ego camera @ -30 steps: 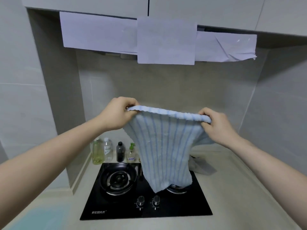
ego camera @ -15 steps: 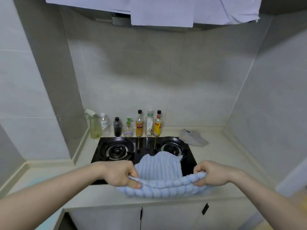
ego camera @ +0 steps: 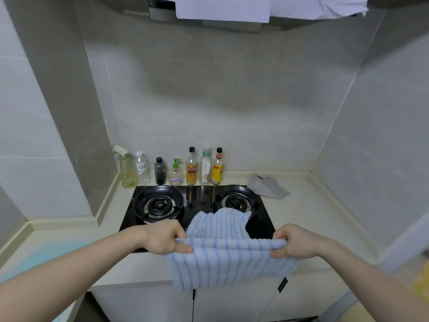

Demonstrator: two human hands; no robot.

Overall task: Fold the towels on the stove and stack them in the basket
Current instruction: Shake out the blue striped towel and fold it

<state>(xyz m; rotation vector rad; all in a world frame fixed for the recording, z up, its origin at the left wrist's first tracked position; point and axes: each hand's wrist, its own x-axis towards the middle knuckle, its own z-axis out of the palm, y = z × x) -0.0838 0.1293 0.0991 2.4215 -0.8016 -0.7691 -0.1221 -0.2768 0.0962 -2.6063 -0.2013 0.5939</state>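
Now gripping a blue striped towel (ego camera: 228, 259) by its upper fold, low in the frame's centre: left hand (ego camera: 166, 237) pinching the left end, right hand (ego camera: 294, 241) pinching the right. Far part lying on the black stove (ego camera: 199, 205), near part hanging over the counter (ego camera: 308, 212) edge. Grey cloth (ego camera: 267, 188) lying right of the stove; bottles (ego camera: 191, 167) lined along the wall behind.

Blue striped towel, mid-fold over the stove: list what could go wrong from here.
1. The blue striped towel has its far edge lying against the right burner; it may snag on the grate when pulled.
2. The left hand and right hand pinch only the fold's ends, so the middle could sag and the fold end up uneven.
3. The near half hangs past the counter edge; a loosened grip could drop it.
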